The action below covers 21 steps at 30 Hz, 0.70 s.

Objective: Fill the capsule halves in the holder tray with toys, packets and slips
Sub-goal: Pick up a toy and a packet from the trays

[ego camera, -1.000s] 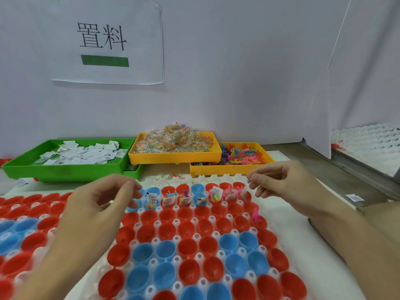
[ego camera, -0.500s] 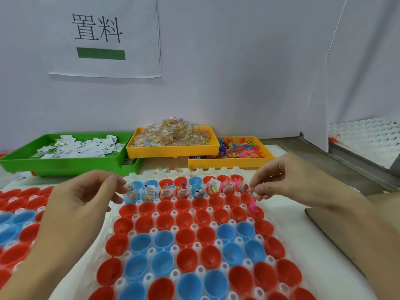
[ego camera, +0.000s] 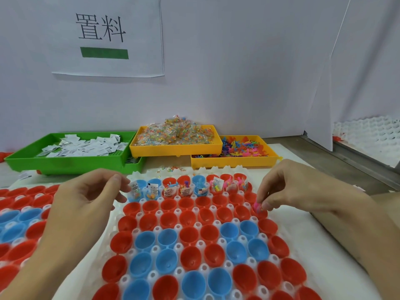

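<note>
The white holder tray (ego camera: pixel 227 169) carries red and blue capsule halves (ego camera: pixel 190 234). Its far row (ego camera: pixel 186 188) holds toys, packets and slips. The other rows stand bare, apart from the right end of the second row. There my right hand (ego camera: pixel 303 191) pinches a pink toy (ego camera: pixel 257 207) with thumb and forefinger, in a red half. My left hand (ego camera: pixel 86 198) hovers at the left end of the far row. Its fingers are loosely curled next to a blue half with a packet and slip (ego camera: pixel 135 190), and I see nothing in them.
A green tray (ego camera: pixel 65 164) of white slips (ego camera: pixel 86 146) stands at the back left. A yellow tray (ego camera: pixel 175 151) of clear packets (ego camera: pixel 175 133) is in the middle, a lower yellow tray (ego camera: pixel 233 163) of coloured toys (ego camera: pixel 240 148) to its right. A second capsule tray (ego camera: pixel 21 213) lies left.
My right hand has come down from the right end of the far row to the pink toy in the second row. The left hand has stayed by the far row's left end.
</note>
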Motion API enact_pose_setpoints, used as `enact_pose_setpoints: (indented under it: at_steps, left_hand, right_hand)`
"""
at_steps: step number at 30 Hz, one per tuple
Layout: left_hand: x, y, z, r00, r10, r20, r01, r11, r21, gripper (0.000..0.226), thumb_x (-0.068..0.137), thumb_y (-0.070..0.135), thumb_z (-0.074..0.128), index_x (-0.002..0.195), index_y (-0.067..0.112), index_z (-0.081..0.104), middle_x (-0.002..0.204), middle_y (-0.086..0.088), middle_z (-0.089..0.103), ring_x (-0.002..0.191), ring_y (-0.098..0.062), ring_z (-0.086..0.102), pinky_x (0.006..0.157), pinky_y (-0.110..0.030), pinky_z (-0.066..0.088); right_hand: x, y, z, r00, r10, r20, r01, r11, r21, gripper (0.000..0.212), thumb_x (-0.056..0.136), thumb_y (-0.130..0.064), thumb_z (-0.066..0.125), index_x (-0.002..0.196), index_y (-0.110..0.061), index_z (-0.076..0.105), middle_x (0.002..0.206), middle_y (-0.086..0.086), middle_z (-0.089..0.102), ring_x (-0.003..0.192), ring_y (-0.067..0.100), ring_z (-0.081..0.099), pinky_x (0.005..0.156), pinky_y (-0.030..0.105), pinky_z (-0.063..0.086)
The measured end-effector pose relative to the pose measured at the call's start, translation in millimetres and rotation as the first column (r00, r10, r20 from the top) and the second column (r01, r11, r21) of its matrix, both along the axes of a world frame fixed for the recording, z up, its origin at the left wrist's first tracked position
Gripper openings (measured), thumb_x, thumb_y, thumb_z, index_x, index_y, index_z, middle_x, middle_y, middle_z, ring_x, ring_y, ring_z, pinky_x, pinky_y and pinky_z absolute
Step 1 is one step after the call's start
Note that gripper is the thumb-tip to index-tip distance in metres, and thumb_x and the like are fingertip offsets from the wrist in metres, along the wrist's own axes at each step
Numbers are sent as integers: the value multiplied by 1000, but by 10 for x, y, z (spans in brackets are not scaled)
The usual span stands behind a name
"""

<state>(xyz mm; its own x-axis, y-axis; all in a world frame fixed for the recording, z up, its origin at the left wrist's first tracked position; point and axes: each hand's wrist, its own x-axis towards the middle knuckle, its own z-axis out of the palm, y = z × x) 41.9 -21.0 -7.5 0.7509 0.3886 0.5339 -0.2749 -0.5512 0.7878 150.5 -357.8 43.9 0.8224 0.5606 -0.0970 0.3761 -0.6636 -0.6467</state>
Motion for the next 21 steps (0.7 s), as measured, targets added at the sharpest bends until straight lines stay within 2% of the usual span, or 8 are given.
enact_pose_setpoints:
  at_steps: [4, 8, 12, 17, 21]
  left_hand:
    - [-15, -12, 16, 1000, 1, 5, -1, 1000, 1, 34, 96, 9, 55, 78, 32, 72, 76, 7, 73, 64, -9, 65, 55, -18, 51]
    - [-21, -45, 46, 1000, -1, 5, 1, 1000, -4, 33, 95, 11, 56, 78, 33, 72, 76, 7, 73, 64, -9, 66, 55, -20, 51]
    - [-36, -74, 72, 1000, -7, -3, 7, 1000, -10, 34, 95, 9, 55, 78, 32, 72, 75, 6, 73, 64, -9, 66, 55, -18, 51]
    - [-44, -75, 80, 1000, -5, -17, 4, 1000, -24, 34, 95, 8, 55, 78, 32, 72, 75, 7, 73, 64, -10, 66, 54, -17, 51]
    - [-50, -65, 89, 1000, -6, -27, 5, 999, -39, 34, 95, 9, 56, 76, 33, 73, 75, 7, 73, 64, -9, 66, 53, -16, 50]
  right_hand:
    - [-12, 41, -17, 1000, 3, 31, -2, 999, -46, 24, 76, -13, 85, 69, -35, 79, 75, -12, 76, 75, 2, 71, 72, 18, 55]
    - [-23, 72, -24, 998, 15, 61, -13, 999, -39, 29, 76, -10, 84, 66, -36, 77, 73, -12, 75, 72, 3, 71, 65, 12, 50]
    - [-9, 75, -43, 996, 9, 86, -5, 999, -51, 23, 75, -10, 85, 68, -30, 77, 73, -10, 75, 71, 5, 71, 72, 20, 57]
    - [25, 6, -51, 1000, 11, 21, -11, 1000, -7, 23, 76, -10, 85, 71, -32, 80, 78, -6, 77, 77, 8, 74, 83, 31, 58]
    - [43, -60, -48, 998, 47, 46, -48, 998, 29, 20, 75, -22, 87, 77, -40, 80, 84, -10, 76, 75, 9, 72, 72, 23, 54]
